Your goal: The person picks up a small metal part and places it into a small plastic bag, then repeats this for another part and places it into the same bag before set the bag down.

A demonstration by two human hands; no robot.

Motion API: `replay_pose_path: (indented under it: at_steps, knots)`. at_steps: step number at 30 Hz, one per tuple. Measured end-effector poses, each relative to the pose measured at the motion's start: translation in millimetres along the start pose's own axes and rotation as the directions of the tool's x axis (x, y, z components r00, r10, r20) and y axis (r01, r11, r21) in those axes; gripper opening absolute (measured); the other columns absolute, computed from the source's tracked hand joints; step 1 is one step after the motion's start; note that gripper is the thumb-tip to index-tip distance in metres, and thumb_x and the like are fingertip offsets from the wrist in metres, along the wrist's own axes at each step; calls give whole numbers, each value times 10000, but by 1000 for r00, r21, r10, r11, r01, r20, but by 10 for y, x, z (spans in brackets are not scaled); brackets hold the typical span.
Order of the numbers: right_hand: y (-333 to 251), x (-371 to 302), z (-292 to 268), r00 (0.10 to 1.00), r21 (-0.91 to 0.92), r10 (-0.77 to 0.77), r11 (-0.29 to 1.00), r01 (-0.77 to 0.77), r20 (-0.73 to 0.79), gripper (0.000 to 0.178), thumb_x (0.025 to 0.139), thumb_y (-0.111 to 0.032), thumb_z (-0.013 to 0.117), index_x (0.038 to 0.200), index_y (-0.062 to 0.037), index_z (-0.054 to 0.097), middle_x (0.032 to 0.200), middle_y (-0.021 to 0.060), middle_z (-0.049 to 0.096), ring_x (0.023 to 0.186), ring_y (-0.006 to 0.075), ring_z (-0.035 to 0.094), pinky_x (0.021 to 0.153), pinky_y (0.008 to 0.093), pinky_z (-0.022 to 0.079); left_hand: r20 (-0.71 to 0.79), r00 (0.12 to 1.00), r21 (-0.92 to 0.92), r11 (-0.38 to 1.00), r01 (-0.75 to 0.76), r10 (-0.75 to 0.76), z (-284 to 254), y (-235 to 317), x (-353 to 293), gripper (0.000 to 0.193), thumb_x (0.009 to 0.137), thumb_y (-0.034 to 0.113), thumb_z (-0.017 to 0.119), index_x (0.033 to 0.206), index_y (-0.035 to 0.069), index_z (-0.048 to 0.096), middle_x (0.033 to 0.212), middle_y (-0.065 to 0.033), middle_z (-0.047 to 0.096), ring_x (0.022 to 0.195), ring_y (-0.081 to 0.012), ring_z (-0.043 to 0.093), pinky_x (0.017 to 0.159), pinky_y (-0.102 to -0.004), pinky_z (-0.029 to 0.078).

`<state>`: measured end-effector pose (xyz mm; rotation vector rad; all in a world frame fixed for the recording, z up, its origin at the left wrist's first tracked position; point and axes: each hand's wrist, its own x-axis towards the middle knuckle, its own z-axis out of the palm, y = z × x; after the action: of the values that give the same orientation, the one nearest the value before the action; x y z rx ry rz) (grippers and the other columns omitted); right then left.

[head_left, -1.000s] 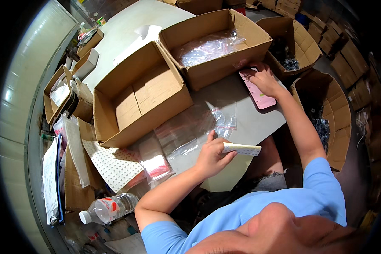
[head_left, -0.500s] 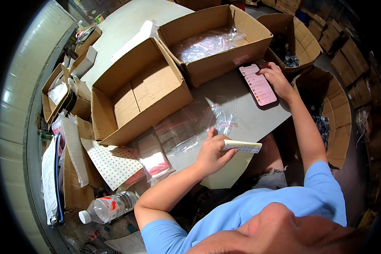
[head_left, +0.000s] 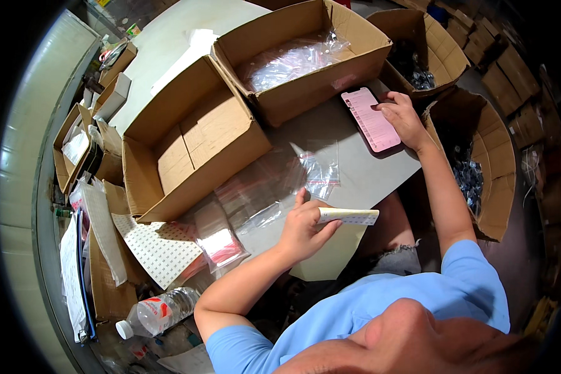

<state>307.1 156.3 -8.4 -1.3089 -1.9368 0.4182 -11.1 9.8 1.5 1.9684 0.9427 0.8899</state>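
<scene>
My left hand pinches a folded pale-yellow sticker sheet between thumb and fingers, its index finger pointing up. Just beyond it, small clear zip bags lie on the grey table. A phone with a lit pinkish screen showing a list rests on the table at the right. My right hand is beside the phone's right edge, thumb stretched over the screen and fingers apart, not gripping it. A larger pale-yellow sheet hangs below the left hand, at the table's near edge.
An open cardboard box stands beyond my left hand; another box behind it holds clear bags. Two cartons with dark or shiny pieces stand at right. A sticker sheet, bundled bags and a plastic bottle lie left.
The list on the phone's screen looks different, and my right thumb has shifted slightly over it. The left hand keeps its pinch on the sticker sheet. The whole view has moved a little.
</scene>
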Motion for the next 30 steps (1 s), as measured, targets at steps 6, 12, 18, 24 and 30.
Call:
replay_pose_path:
  at_steps: [6, 12, 18, 24, 30]
  knots:
    - [-14, -16, -45, 1000, -34, 0, 999, 1, 29, 377, 930, -342, 514, 1039, -44, 716, 1268, 206, 496, 1234, 325, 382, 1070, 387, 287, -2, 1000, -5, 1000, -23, 23, -2, 6, 14, 109, 767, 84, 747, 851, 48, 689, 815, -56, 662, 767, -213, 641, 1113, -515, 211]
    - [7, -24, -37, 1000, -39, -8, 999, 8, 13, 358, 927, -320, 515, 1019, -44, 723, 1253, 193, 511, 1218, 318, 397, 1065, 386, 294, -3, 1000, 11, 1000, -28, 28, 6, -12, 10, 106, 766, 80, 748, 847, 44, 691, 812, -56, 661, 762, -208, 639, 1114, -495, 215]
    - [22, -21, -59, 999, 8, -32, 999, 32, 17, 330, 922, -291, 526, 969, -39, 733, 1214, 157, 534, 1193, 296, 413, 1050, 374, 306, -11, 1000, 9, 1000, -21, 21, 8, -9, 11, 99, 767, 81, 748, 841, 44, 694, 803, -55, 661, 757, -202, 638, 1114, -494, 215]
    - [30, -16, -46, 999, 82, -41, 996, 40, 5, 315, 924, -278, 528, 983, -40, 726, 1229, 153, 518, 1198, 294, 401, 1060, 366, 292, -2, 1000, 8, 1000, -12, 12, 6, -17, 14, 100, 766, 80, 749, 845, 46, 699, 805, -51, 663, 754, -195, 637, 1116, -481, 207]
    - [78, -2, -42, 995, -66, -37, 997, 43, 90, 347, 932, -334, 522, 1067, -77, 712, 1292, 172, 477, 1262, 306, 338, 1084, 393, 264, -6, 1000, 11, 1000, -21, 21, 11, -21, 15, 99, 765, 78, 749, 845, 46, 701, 802, -51, 663, 756, -193, 637, 1113, -476, 209]
